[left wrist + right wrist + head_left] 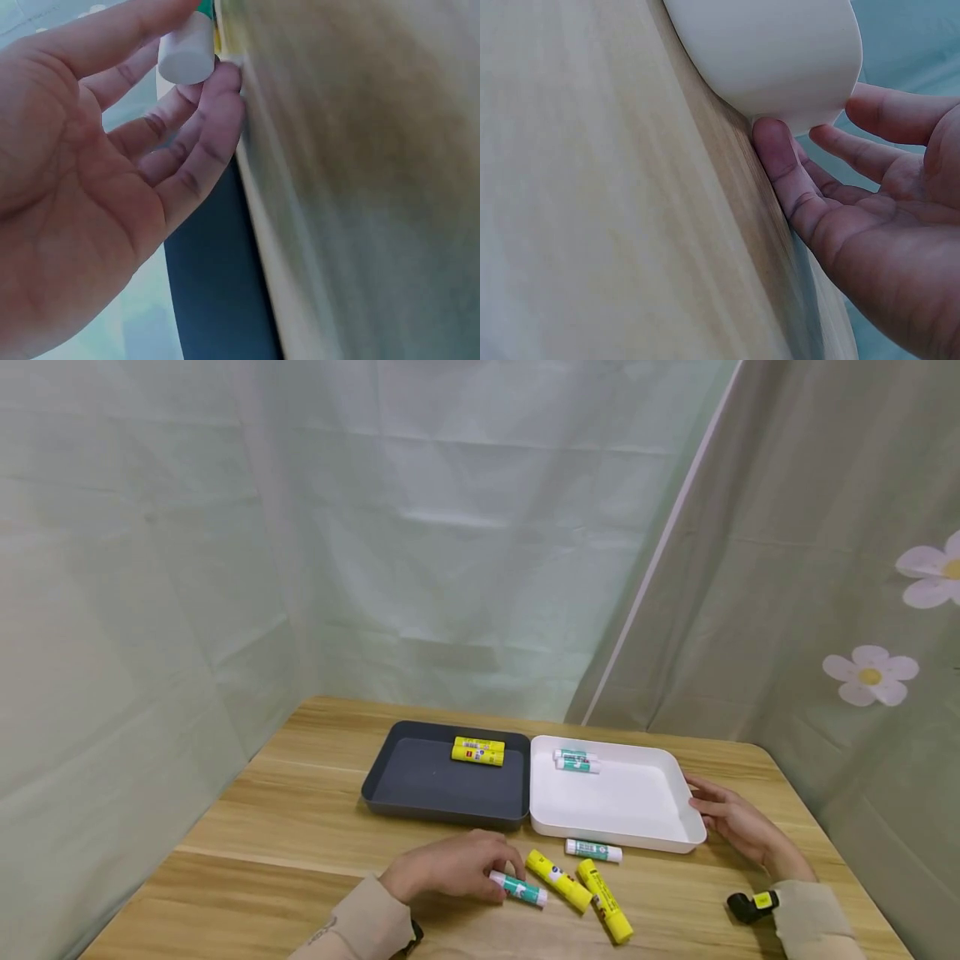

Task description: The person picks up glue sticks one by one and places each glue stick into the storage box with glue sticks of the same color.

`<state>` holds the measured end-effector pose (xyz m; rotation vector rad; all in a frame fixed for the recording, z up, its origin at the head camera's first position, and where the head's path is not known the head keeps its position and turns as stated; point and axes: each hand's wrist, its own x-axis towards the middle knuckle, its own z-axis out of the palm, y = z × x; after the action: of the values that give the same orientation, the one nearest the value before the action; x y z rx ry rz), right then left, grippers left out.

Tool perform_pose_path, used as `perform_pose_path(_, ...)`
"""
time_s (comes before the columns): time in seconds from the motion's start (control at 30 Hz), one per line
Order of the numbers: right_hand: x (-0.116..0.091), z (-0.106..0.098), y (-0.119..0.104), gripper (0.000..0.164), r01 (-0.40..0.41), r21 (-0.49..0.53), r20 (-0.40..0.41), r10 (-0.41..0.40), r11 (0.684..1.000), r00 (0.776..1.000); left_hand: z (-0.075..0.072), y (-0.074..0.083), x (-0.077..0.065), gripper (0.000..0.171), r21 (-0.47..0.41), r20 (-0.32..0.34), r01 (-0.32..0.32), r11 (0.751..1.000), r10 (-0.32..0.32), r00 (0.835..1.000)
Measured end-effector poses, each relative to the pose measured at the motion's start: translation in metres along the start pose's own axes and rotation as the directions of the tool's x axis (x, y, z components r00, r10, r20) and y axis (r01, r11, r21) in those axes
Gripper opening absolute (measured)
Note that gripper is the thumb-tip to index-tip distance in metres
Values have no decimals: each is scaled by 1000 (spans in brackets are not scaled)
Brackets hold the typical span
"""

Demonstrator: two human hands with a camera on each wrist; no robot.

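one green stick [521,890] is pinched near its end by the left hand [456,865], fingers curled; the right hand [738,828], fingers loosely extended, touches the white tray [630,797], probably steadying it.

Your right hand [877,206], palm partly visible, enters from the right, its fingertips [775,144] touching the rounded end of a white tray [772,52]. The wood-grained tabletop [600,187] occupies the left; behind your hand and the tray lies blue-green cloth [915,45].
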<state>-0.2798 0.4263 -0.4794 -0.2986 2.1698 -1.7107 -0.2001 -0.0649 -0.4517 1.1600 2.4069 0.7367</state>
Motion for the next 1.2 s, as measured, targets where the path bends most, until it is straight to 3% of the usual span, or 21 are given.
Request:
perform_pose_path(0.3, 1, 1, -1, 70, -13, -2, -12, 13, 1000, 1000, -6, -1, -3, 27, -101, 1, -15, 995, 15, 1000)
perform_pose_path(0.83, 0, 2, -3, 71, -23, -8, -17, 23, 1000, 1000, -13, 0, -7, 27, -29, -15, 11, 1000, -11, 1000)
perform_pose_path(1.2, 0, 3, -2, 71, -6, 11, -9, 6, 1000, 1000, -14, 1, -8, 30, -49, -28, 10, 999, -11, 1000)
